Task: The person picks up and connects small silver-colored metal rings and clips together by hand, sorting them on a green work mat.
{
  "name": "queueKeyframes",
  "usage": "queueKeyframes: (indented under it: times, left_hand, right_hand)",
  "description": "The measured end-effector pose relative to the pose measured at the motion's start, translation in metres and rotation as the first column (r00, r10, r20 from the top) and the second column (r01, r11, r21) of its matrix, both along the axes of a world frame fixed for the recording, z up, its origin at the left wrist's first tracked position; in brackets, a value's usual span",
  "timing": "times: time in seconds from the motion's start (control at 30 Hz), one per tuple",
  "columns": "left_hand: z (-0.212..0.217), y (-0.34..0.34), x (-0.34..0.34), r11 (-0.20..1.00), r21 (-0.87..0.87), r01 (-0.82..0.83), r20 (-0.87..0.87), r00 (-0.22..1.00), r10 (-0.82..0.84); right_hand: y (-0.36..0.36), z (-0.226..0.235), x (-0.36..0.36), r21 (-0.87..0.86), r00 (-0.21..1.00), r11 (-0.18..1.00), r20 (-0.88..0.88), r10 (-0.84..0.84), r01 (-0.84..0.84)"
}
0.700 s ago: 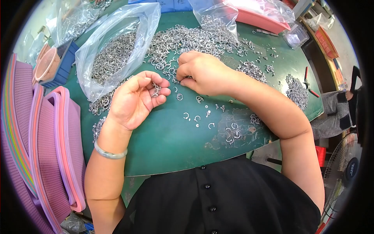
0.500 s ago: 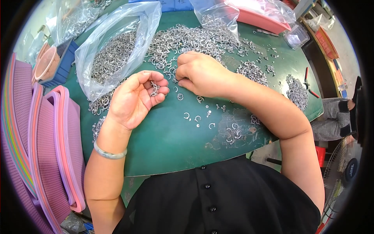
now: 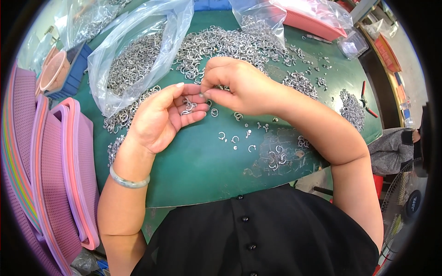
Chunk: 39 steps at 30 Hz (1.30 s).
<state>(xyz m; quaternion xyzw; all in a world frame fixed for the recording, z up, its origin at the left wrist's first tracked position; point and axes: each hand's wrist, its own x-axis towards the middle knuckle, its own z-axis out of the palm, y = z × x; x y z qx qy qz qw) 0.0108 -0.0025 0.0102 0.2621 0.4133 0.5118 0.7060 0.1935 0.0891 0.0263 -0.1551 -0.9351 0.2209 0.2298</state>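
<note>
My left hand is turned palm up and cupped, with a few small C-shaped metal rings lying on its fingers. Over its fingertips, my right hand is closed in a pinch, thumb against forefinger; whatever sits between them is too small to make out. Behind both hands spreads a large heap of the same silvery rings. Several loose rings and tiny round bits lie on the green tabletop in front of my right hand.
A clear plastic bag full of rings stands at the back left. Purple and pink perforated baskets stack along the left edge. Small metal piles and red-handled pliers lie at right. A pink tray sits at the back.
My right hand has shifted slightly left, from above the loose rings to my left fingertips. My left fingers have straightened a little and reach further right; the rings stay on them.
</note>
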Motion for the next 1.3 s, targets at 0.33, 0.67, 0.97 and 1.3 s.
queueKeyframes:
  times: [0.33,0.67,0.97,1.3]
  left_hand:
    - [-0.003,0.001,-0.01,1.0,-0.018,-0.004,0.057,0.998,0.005]
    - [0.001,0.0,-0.008,1.0,-0.019,-0.016,-0.054,0.998,0.015]
    - [0.001,-0.001,-0.008,1.0,-0.013,-0.013,-0.07,0.997,0.013]
    - [0.003,-0.002,-0.002,0.999,-0.003,0.049,0.097,0.994,-0.049]
  right_hand:
    - [0.004,-0.01,0.001,0.023,0.992,0.999,0.122,0.023,-0.026]
    - [0.002,-0.013,-0.004,0.067,0.973,0.997,0.231,0.01,-0.026]
    - [0.001,-0.01,-0.002,-0.024,0.976,1.0,0.217,0.016,-0.011]
    - [-0.003,0.006,-0.009,-0.168,0.997,0.984,-0.063,0.054,-0.064]
